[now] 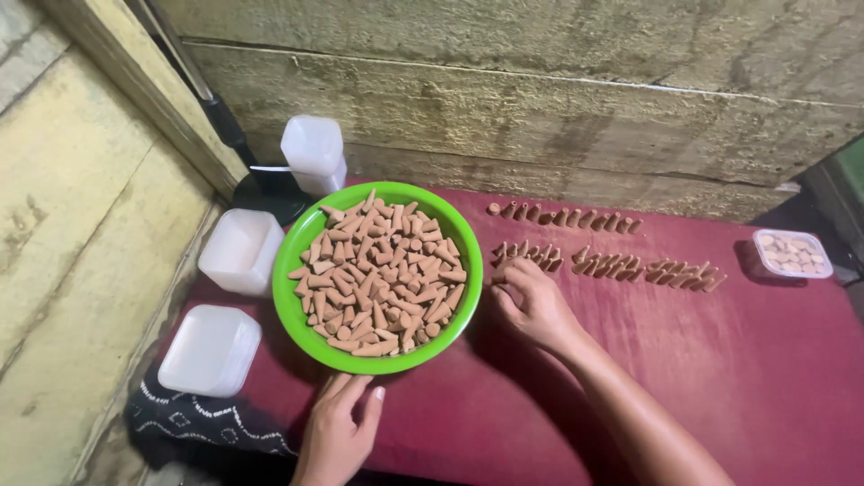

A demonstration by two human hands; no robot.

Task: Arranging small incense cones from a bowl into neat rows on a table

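A green bowl point(292, 256) heaped with several brown incense cones point(378, 274) sits on a dark red cloth point(720, 378). My left hand point(337, 432) rests flat on the cloth, fingertips against the bowl's near rim, holding nothing. My right hand point(531, 301) lies just right of the bowl with its fingers curled down at the left end of a row of cones point(621, 265) laid on the cloth; whether it pinches a cone is hidden. A second row of cones point(567, 217) lies farther back.
Three white plastic tubs stand left of the bowl: one upright point(314, 153), one point(239, 250) beside the bowl, one point(210, 351) nearer. A small clear box point(792, 254) holding cones sits far right. A wooden wall point(540, 99) backs the cloth. A patterned black fabric point(198, 418) lies near left.
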